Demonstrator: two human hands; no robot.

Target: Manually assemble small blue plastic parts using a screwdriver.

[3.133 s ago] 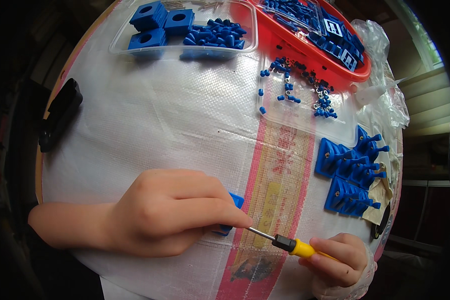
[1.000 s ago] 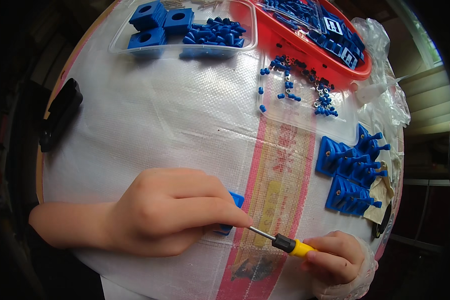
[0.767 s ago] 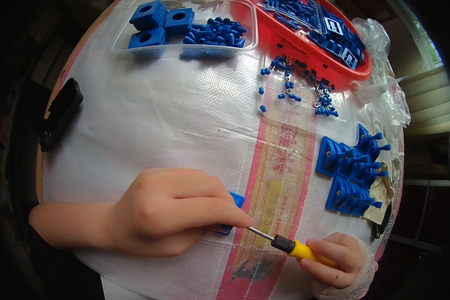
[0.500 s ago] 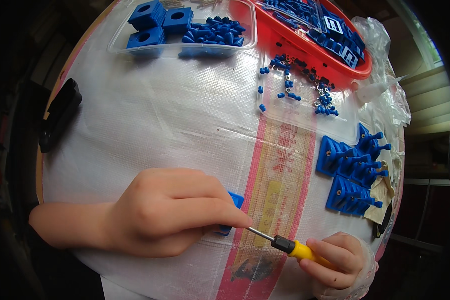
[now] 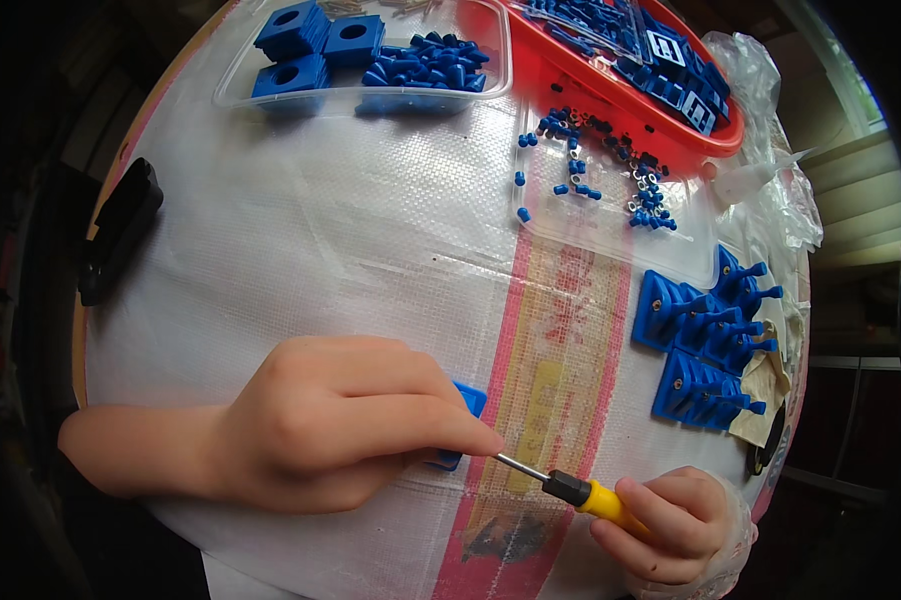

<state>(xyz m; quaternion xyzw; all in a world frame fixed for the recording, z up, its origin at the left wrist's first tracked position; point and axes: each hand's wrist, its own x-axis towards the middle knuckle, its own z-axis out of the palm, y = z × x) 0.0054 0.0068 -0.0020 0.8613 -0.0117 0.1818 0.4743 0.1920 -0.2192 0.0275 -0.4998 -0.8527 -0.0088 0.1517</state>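
My left hand is closed over a small blue plastic part and presses it onto the white woven sheet; only the part's right edge shows past my fingers. My right hand, low at the right, grips the yellow handle of a screwdriver. Its thin metal shaft points up-left and its tip meets the blue part beside my left fingertips.
A clear tray at the back holds blue blocks and small blue pieces. A red basket of blue parts sits back right, with loose small pieces before it. Finished blue pieces pile at the right. A black object lies left.
Almost nothing differs. My right hand with the screwdriver has shifted only slightly; my left hand stays over the blue part.
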